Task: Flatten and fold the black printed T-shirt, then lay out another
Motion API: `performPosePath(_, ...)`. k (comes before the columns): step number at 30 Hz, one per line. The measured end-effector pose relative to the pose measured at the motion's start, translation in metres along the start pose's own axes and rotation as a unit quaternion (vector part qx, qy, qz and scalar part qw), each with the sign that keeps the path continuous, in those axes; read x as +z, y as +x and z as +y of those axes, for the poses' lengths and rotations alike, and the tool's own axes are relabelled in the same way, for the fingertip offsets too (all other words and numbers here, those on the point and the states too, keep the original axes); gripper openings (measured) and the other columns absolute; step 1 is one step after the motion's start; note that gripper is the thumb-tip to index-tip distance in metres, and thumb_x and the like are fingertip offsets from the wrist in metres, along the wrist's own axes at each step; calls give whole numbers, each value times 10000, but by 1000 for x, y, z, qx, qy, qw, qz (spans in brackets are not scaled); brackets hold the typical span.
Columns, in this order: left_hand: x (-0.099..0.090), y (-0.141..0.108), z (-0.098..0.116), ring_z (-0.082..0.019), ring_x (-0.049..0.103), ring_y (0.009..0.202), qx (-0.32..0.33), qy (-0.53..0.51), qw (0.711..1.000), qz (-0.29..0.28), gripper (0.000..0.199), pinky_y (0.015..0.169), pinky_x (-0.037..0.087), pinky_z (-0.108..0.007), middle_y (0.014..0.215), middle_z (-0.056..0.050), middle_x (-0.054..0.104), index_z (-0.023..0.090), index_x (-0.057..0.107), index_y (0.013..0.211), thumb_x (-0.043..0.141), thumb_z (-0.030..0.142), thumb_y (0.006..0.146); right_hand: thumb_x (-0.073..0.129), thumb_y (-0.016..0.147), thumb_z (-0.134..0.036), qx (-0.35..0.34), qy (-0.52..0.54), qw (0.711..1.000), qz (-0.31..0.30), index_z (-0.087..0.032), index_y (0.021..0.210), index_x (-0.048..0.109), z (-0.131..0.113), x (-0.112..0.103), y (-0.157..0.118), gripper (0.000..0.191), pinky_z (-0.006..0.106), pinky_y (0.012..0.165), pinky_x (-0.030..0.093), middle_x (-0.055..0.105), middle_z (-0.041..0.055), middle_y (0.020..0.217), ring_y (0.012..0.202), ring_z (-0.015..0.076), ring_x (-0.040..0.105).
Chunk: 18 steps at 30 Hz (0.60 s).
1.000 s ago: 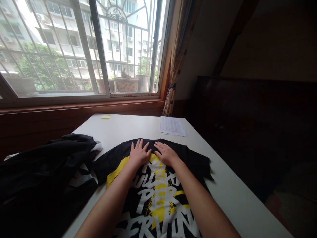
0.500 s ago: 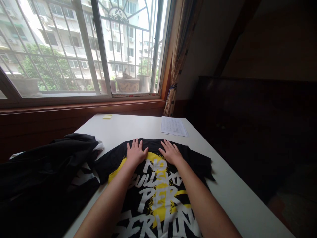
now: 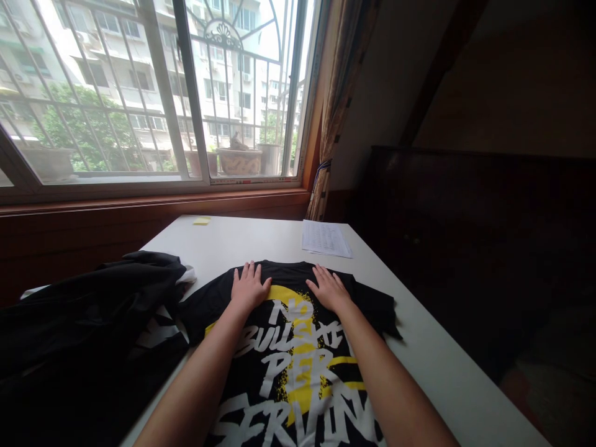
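Barred window [image 3: 190, 93] is lighting a white table [image 3: 251, 239] from behind. At far L, a dark clothes pile [image 3: 93, 298] is covering the table's L edge. Next, a yellow note [image 3: 202, 220] is lying near the back. L hand [image 3: 248, 287] is resting palm-down on the shirt [image 3: 298, 354], just L of the neckline, fingers straight, slightly fanned, gripping nothing. Shirt itself is lying spread mid-table, print up. R hand [image 3: 329, 288] is lying flat R of the neckline, fingers likewise extended & gripping nothing. Papers [image 3: 326, 238] are sitting beyond it, by the curtain [image 3: 333, 112]. Vs. 1 s ago, the 2 hands are sitting wider apart, & "NO" is showing clear between them; prob. they're smoothing the shirt outward, w/ the work now shifting from neckline to shoulders.
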<state>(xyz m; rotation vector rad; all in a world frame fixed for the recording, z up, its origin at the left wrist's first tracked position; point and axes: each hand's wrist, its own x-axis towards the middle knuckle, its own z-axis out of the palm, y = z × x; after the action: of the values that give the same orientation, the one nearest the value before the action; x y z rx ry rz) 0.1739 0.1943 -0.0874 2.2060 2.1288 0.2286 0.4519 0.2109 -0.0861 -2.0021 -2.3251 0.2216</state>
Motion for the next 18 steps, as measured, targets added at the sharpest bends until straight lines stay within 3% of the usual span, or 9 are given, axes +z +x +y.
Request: performPosePath(18, 4, -9, -2, -286, 68, 1565, 12, 6, 1000, 11, 828, 1241, 61, -562, 1689, -85, 146, 172, 277, 1601, 121, 683, 968, 150, 1006, -635, 4, 1, 1000, 9, -180, 1626, 162, -2, -1, -18, 770, 401, 1256, 36, 93, 13, 1701, 1561, 175, 64)
